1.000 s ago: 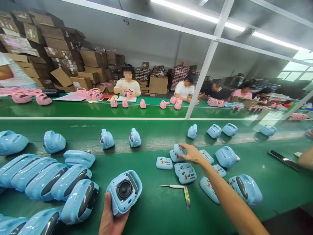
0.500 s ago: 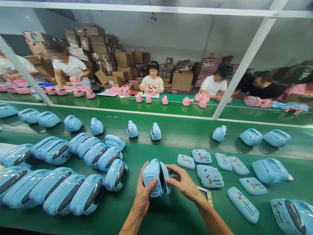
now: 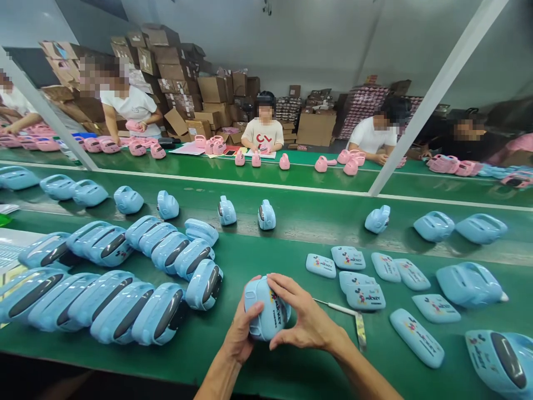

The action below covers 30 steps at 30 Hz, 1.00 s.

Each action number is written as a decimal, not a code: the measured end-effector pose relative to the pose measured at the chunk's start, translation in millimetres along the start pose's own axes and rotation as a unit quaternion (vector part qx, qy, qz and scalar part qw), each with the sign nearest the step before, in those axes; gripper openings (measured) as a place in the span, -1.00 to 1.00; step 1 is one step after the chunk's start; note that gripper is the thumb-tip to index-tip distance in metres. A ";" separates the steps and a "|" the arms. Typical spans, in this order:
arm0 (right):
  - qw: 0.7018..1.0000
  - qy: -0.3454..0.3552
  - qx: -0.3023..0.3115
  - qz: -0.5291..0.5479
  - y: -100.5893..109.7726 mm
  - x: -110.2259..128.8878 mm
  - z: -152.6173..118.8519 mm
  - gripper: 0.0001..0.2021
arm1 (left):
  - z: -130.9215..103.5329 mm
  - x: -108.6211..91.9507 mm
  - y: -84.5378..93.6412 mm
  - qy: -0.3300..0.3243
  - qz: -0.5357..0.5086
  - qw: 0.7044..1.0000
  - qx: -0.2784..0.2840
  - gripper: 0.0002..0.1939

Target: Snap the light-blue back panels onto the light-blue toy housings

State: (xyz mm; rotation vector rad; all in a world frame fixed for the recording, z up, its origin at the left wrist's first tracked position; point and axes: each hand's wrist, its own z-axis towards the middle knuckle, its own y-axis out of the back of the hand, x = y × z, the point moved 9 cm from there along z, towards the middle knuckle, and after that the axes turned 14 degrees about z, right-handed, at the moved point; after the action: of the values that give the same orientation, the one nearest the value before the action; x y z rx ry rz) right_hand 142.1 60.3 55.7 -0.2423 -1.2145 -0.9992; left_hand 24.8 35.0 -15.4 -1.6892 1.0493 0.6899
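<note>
A light blue plastic housing (image 3: pixel 259 318) is held between both hands above the green table, at the bottom centre. A panel printed with a cartoon mouse and lettering (image 3: pixel 276 311) lies against its right side. My left hand (image 3: pixel 240 328) grips the housing from the left, thumb across its face. My right hand (image 3: pixel 306 316) wraps round the printed panel side, fingers over the top and thumb at the lower edge. Several loose printed panels (image 3: pixel 365 296) lie to the right of my hands. A white-handled tool (image 3: pixel 342 308) lies beside them, near my right wrist.
Rows of blue housings (image 3: pixel 120 311) stand on the green table (image 3: pixel 200 350) at the left; more stand along the strip behind. Two blue units (image 3: pixel 470 284) are at the right. Beyond a white frame post (image 3: pixel 437 94), several people work with pink units (image 3: pixel 284 161) near stacked cartons (image 3: pixel 314 129).
The printed panel, earlier tilted away with a dark gap, now sits against the housing. My right hand has closed round it. The camera view has shifted slightly.
</note>
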 end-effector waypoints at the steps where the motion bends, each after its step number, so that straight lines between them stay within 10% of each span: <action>1: 1.000 0.001 -0.001 -0.005 -0.6 0.0 -0.1 0.17 | -0.3 0.6 -1.0 0.000 0.001 1.000 0.009 -0.08; 15: 1.000 -0.001 0.009 0.019 2.5 5.9 -0.5 0.11 | 7.6 33.7 5.6 0.121 -0.060 0.991 0.015 -0.52; 30: 0.996 0.039 0.020 -0.076 1.3 20.6 -8.6 -0.09 | -9.0 6.8 -7.1 0.036 0.021 0.999 0.001 -0.18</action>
State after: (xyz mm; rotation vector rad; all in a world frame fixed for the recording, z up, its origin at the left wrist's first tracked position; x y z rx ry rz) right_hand 148.8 45.1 70.6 -0.0800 -1.1932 -1.1052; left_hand 34.0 25.3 -14.7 -1.7053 1.1380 0.6581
